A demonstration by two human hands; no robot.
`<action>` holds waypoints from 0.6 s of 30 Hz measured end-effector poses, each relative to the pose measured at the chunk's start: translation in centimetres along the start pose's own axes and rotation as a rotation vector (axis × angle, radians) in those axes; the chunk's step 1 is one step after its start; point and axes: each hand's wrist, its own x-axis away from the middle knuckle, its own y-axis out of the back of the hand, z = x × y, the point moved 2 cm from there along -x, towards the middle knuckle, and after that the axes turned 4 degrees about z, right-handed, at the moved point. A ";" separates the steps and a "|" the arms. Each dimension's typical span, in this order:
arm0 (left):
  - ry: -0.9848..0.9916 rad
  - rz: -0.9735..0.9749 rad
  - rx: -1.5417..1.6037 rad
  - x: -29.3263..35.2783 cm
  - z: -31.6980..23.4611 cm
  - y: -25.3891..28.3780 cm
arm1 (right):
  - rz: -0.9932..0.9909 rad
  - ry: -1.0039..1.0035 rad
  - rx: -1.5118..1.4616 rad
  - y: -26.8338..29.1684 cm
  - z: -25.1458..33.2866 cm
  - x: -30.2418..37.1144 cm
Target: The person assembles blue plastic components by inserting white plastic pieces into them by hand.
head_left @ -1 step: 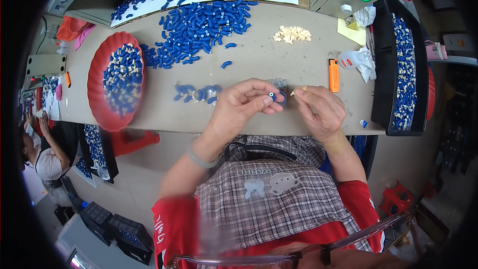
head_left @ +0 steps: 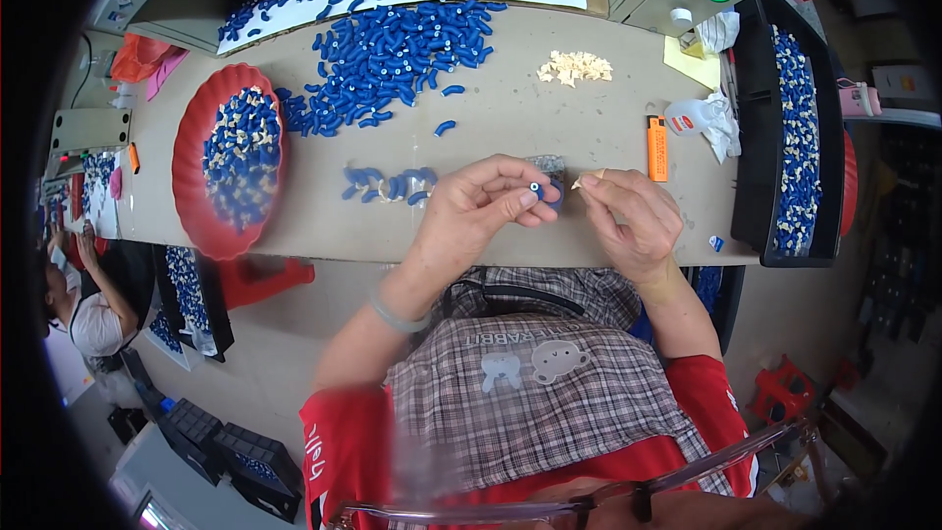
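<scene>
Blue elbow piece (head_left: 537, 191) is sitting pinched in left hand (head_left: 478, 206) grip, right hand (head_left: 633, 216) pinching cream insert (head_left: 579, 182) beside it, not yet seated; big blue pile (head_left: 392, 54) at surface's far edge is waiting.

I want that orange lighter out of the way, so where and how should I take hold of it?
The orange lighter lies flat on the table, long axis running away from you, just beyond your right hand. Probably pinch its two long sides mid-body from above; the space on both sides looks open, with crumpled tissue further right.

Both forearms rise from the lower edge and meet at centre. The left hand (head_left: 481, 208) has fingers curled, thumb and forefinger pinched in a closed grip. The right hand (head_left: 633, 218) pinches likewise, fingertips facing the left's.
</scene>
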 end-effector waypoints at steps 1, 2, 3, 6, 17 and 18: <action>0.001 0.003 -0.001 0.0 0.2 -0.2 | -0.010 -0.003 -0.011 0.1 0.2 -0.1; -0.044 -0.028 -0.052 0.1 0.5 -0.2 | -0.020 -0.006 -0.022 0.0 0.4 -0.2; -0.090 -0.058 -0.101 0.1 0.7 -0.2 | -0.022 -0.006 -0.020 -0.1 0.5 -0.2; -0.055 -0.073 -0.093 0.1 0.9 -0.4 | -0.038 0.008 -0.032 -0.5 0.7 -0.1; -0.057 -0.042 -0.028 0.2 1.3 -0.4 | 0.008 0.099 -0.021 -1.2 0.6 0.1; -0.058 -0.041 -0.013 0.2 1.3 -0.4 | 0.009 0.099 -0.022 -1.2 0.6 0.1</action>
